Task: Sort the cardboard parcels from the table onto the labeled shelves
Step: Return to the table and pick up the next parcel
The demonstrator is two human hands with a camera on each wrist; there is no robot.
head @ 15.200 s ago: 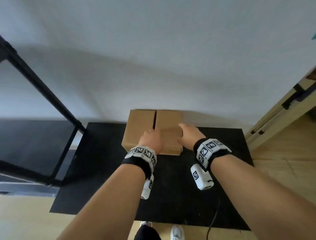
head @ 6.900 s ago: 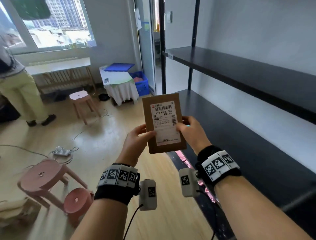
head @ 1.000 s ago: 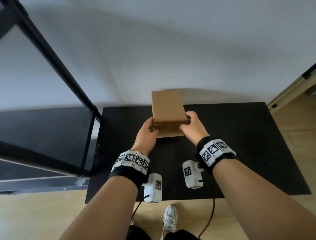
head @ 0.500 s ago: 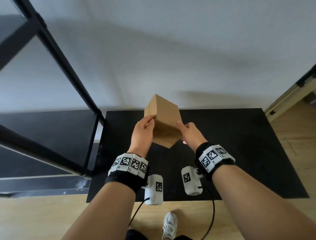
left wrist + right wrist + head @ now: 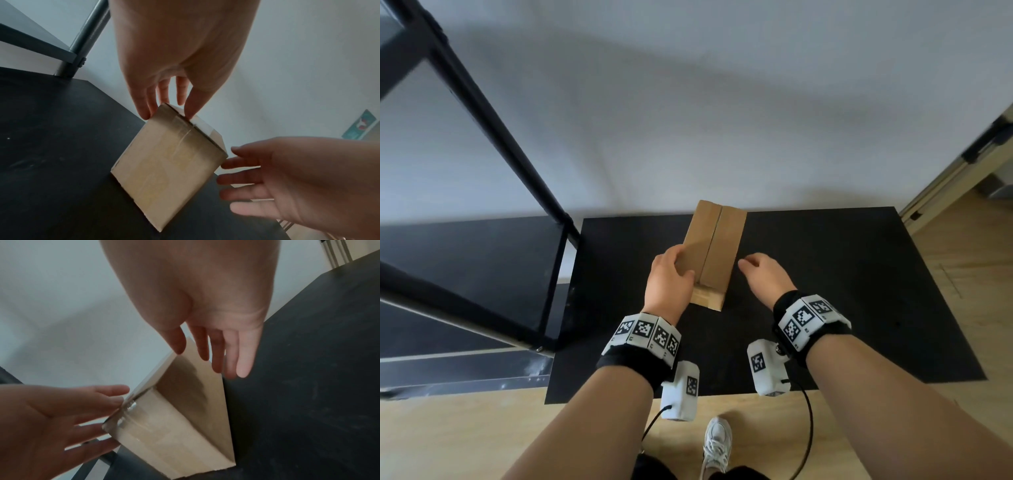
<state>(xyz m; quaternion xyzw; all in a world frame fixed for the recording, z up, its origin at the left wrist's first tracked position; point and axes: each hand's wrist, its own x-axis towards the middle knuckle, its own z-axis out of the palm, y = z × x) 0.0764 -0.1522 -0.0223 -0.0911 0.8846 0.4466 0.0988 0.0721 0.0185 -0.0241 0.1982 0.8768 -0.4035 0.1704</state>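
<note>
1. My left hand (image 5: 666,286) rests on the parcel's left side, fingers straight, thumb on top.
2. The cardboard parcel (image 5: 714,251) sits on the black table (image 5: 842,291) between my hands.
3. My right hand (image 5: 765,279) hovers just beside it, fingers loose, holding nothing.

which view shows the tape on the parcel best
The right wrist view: glossy clear tape shines along the seam of the parcel, wrapping onto its end face. The left wrist view shows it fainter, as a dull strip over the edge. The head view shows only the seam; no tape can be made out.
</note>
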